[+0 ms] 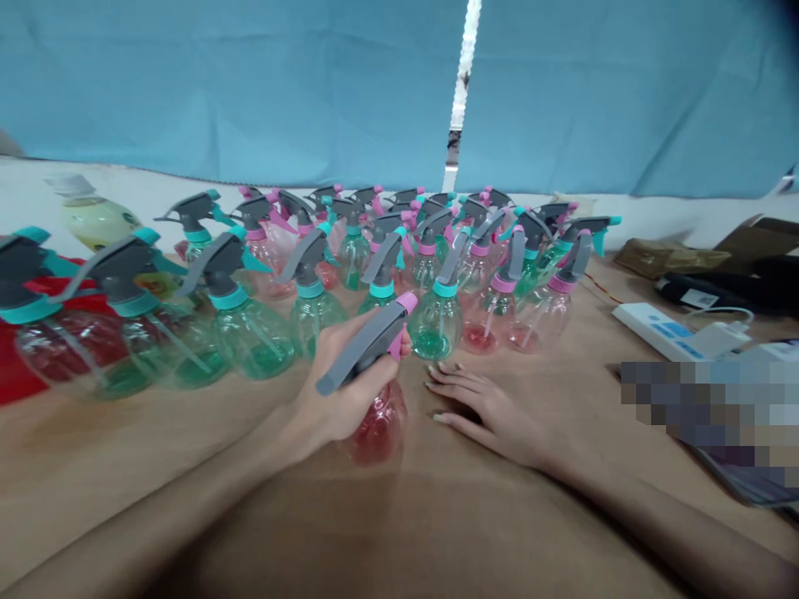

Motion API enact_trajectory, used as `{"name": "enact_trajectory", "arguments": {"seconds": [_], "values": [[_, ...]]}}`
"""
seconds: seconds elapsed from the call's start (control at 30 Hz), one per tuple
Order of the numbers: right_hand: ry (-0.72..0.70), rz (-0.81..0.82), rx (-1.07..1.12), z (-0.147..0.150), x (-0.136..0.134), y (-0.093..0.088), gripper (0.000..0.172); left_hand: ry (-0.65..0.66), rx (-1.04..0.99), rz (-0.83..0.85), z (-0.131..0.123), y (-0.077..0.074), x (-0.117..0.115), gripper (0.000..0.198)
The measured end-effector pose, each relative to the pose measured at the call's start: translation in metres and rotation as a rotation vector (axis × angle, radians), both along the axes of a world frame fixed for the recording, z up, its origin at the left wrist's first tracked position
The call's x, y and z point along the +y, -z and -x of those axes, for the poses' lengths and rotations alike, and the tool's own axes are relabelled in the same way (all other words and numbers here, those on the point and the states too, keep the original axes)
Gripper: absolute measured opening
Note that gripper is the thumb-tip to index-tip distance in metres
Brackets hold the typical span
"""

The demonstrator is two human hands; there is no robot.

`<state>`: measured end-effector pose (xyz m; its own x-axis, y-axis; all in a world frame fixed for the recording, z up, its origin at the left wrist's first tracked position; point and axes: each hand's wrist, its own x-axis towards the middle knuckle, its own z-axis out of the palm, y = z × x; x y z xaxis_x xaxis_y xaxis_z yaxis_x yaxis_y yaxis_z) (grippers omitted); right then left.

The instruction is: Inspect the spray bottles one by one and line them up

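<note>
My left hand [340,378] is wrapped round the neck of a pink spray bottle [378,424] with a grey trigger head and a pink nozzle. Its fingers hide the collar. To its right, my right hand [490,408] lies on the table with fingers spread, touching no bottle. Just beyond the hands stands a green spray bottle [435,324] with a turquoise collar. Pink spray bottles [490,312] are beside it on the right. More green ones, among them a green spray bottle [253,337], line up on the left.
Several more spray bottles crowd the back of the wooden table [437,532]. A capped bottle of pale yellow liquid [96,218] stands at the back left, near a red item [18,358]. At right lie a white power strip [658,329] and a brown package [671,256]. A blue cloth [280,91] hangs behind.
</note>
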<state>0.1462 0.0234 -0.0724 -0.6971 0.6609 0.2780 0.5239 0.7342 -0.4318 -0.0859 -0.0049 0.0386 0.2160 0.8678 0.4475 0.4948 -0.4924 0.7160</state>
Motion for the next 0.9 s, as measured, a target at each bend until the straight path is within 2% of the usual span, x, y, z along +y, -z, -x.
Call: {"name": "enact_trajectory", "arguments": {"seconds": [0.1,0.3,0.53,0.77,0.9], "values": [[0.001,-0.009,0.001,-0.0008,0.0001,0.0017,0.045,0.013,-0.003,-0.009,0.0001,0.0016,0.0003,0.013],[0.012,-0.039,0.018,-0.0022,0.0001,0.006,0.046,-0.032,-0.052,-0.073,-0.0041,0.007,-0.0001,0.031],[0.009,-0.033,0.001,-0.0011,-0.0008,0.0029,0.044,-0.008,-0.147,-0.014,-0.0073,0.0096,0.0008,0.03],[0.012,-0.03,0.017,-0.0012,-0.0012,0.0016,0.045,-0.034,-0.108,0.026,-0.0059,0.0094,0.0016,0.033],[0.011,-0.027,0.018,-0.002,-0.0004,0.0027,0.044,-0.05,-0.084,0.022,-0.0055,0.0094,0.0023,0.026]]}}
